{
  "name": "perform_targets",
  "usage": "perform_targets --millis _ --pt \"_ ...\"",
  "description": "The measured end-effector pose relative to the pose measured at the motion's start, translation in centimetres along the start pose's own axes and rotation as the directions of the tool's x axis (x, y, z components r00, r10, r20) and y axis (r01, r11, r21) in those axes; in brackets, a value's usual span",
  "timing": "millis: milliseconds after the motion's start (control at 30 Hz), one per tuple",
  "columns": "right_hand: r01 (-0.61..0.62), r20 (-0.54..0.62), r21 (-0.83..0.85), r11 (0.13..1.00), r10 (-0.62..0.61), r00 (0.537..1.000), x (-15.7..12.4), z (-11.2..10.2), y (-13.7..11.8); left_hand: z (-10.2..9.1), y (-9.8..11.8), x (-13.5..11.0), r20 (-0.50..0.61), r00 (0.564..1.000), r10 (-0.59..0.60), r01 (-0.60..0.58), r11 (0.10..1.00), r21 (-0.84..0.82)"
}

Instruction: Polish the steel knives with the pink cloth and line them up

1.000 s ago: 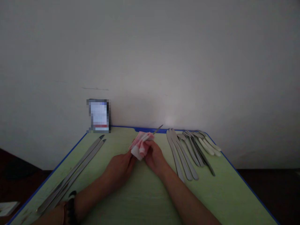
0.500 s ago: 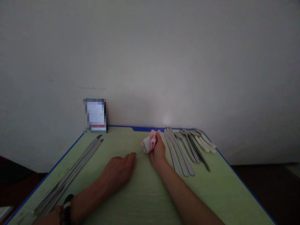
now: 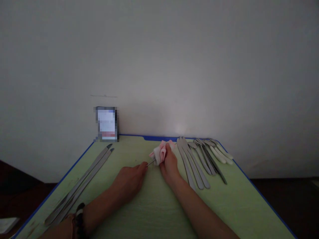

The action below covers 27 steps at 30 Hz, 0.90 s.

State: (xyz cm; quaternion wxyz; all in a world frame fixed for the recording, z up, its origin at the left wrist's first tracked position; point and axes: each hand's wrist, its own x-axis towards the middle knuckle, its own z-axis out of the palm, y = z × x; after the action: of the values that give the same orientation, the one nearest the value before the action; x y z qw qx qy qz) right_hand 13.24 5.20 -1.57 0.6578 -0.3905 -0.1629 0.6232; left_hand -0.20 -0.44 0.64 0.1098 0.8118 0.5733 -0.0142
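My left hand [image 3: 129, 181] rests on the green table [image 3: 154, 212] and pinches one end of a thin metal utensil [image 3: 151, 162]. My right hand [image 3: 169, 164] is closed round a pink and white cloth [image 3: 160, 152] that wraps the rest of that utensil. Only a short bare stretch of metal shows between the two hands. Just right of my right hand lies a row of several knives [image 3: 191, 164] and spoons [image 3: 209, 156].
Two long metal blades [image 3: 82, 182] lie along the table's left side. A blurred small card or box [image 3: 106, 123] stands at the far left corner against the white wall. The table has a blue edge [image 3: 154, 137]. A dark bracelet [image 3: 79, 219] sits on my left wrist.
The cloth in my right hand has slid along the utensil away from my left hand, toward the far side; a bare stretch of metal now shows between the hands. The utensil's far tip is now covered.
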Motion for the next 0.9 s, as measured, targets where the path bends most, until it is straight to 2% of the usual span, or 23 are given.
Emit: perform_targets --millis 167,333,433,600,733,800,900 --pt "-0.013 0.092 -0.081 0.997 0.020 0.996 -0.4 0.0 0.5 0.1 -0.3 0.1 -0.020 0.999 -0.027 0.024 0.993 -0.117" --pt "-0.098 0.155 0.003 0.995 0.097 0.983 0.0 -0.2 0.1 0.2 -1.5 0.3 -0.066 0.996 -0.052 0.019 0.905 -0.426" --pt "-0.142 0.221 0.038 0.989 0.130 0.967 0.1 -0.2 0.0 0.2 -2.1 0.6 -0.065 0.996 -0.052 0.012 0.864 -0.504" --pt "-0.052 0.193 0.063 0.997 0.039 0.980 0.0 0.1 0.3 0.1 -2.3 0.8 -0.053 0.998 0.046 -0.064 0.902 -0.426" --pt "0.032 0.129 0.081 0.996 -0.042 0.991 0.5 0.0 -0.2 0.1 -1.6 0.5 -0.045 0.998 0.054 -0.063 0.972 -0.228" --pt "0.027 0.103 0.103 0.994 -0.038 0.994 0.7 -0.2 -0.7 0.2 -1.3 0.3 -0.040 0.998 0.056 -0.062 0.984 -0.170" --pt "-0.047 0.135 0.105 0.993 0.032 0.990 0.9 -0.3 -1.3 0.3 -1.1 0.2 -0.030 0.998 0.057 -0.062 0.982 -0.176"
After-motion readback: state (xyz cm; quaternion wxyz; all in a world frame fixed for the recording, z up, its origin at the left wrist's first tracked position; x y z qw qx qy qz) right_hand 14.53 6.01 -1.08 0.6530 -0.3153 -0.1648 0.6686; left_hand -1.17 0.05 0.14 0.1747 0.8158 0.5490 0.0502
